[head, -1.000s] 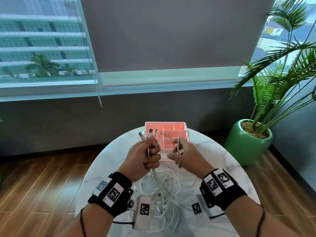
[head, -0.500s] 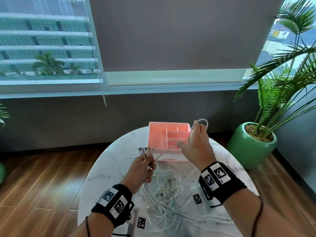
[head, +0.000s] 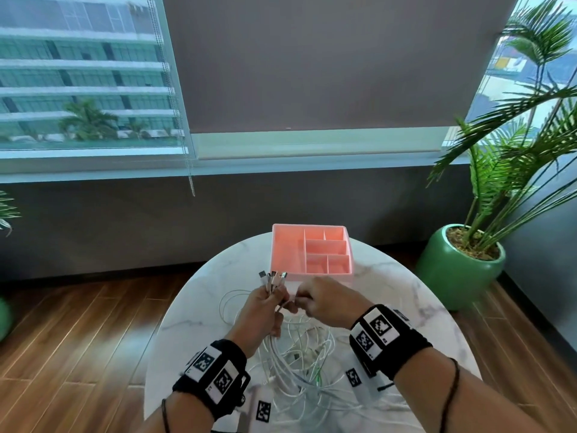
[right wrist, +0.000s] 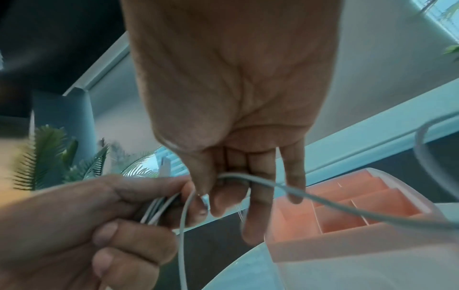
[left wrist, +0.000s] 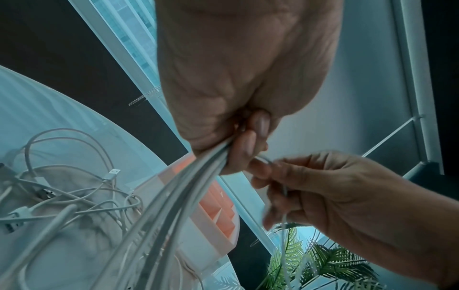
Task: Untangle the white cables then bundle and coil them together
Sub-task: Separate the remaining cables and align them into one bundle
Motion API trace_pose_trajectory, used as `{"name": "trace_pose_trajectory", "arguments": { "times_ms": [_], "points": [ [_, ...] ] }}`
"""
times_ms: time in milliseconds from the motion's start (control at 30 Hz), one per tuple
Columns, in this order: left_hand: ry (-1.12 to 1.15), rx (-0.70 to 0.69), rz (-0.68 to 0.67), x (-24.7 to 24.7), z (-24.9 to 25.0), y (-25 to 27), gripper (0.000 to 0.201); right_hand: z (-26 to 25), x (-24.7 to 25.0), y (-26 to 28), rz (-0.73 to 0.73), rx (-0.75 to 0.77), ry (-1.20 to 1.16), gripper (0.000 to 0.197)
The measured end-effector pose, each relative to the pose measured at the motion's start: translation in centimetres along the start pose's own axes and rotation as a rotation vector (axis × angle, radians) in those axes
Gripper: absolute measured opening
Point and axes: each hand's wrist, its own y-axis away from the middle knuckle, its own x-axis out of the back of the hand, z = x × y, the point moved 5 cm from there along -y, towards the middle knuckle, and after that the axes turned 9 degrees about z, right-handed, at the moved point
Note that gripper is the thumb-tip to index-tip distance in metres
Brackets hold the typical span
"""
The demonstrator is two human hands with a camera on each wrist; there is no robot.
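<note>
White cables (head: 299, 354) in one tangle, two hands: left (head: 260, 310) gripping four plug ends, right (head: 324, 300) pinching one strand.

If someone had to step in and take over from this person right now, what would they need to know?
Left hand: grips a bunch of white cables just below their plugs, which stick up above the fist.
Right hand: pinches one more cable right beside the left hand's bunch.
The rest of the cables lie in a loose tangle on the marble table, below the hands. The pink organiser tray stands behind them.
Done: several plug ends gathered together.
Left: add the pinched cable to the bunch, free the tangle, then coil the bundle.
</note>
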Motion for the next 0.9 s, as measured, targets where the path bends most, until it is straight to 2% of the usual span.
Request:
{"name": "trace_pose_trajectory", "arguments": {
  "times_ms": [67, 200, 300, 367, 433, 533, 667, 767, 900],
  "points": [
    [0.014, 0.006, 0.111, 1.1, -0.3, -0.3, 0.028, 0.6, 0.5, -0.1, 0.052, -0.020, -0.080, 0.024],
    [0.079, 0.052, 0.254, 2.8, -1.4, -0.8, 0.026, 1.2, 3.3, 0.1, 0.296, -0.068, -0.302, 0.021],
    [0.152, 0.107, 0.232, 2.5, -1.7, -0.6, 0.026, 1.0, 4.5, 0.5, 0.522, -0.083, -0.413, 0.022],
    [0.210, 0.168, 0.169, 1.8, -1.7, -0.5, 0.025, 0.3, 4.3, 0.8, 0.589, -0.047, -0.487, 0.019],
    [0.275, 0.223, 0.102, 1.1, -1.7, -0.5, 0.025, -0.5, 3.3, 0.9, 0.572, -0.004, -0.547, 0.015],
    [0.385, 0.266, 0.045, 0.3, -1.3, -0.6, 0.035, -1.1, 0.8, 1.2, 0.421, 0.063, -0.611, 0.014],
    [0.410, 0.213, 0.058, 0.5, -0.4, -0.7, 0.038, -0.7, -2.1, 2.1, 0.246, 0.078, -0.667, 0.016],
    [0.361, 0.160, 0.044, 0.5, -0.1, -0.8, 0.034, -0.2, -3.2, 2.7, 0.197, 0.095, -0.682, 0.019],
    [0.301, 0.106, 0.039, 0.3, -0.3, -0.7, 0.031, 1.8, -3.9, 2.6, 0.129, -0.009, -0.611, 0.015]
  ]
}}
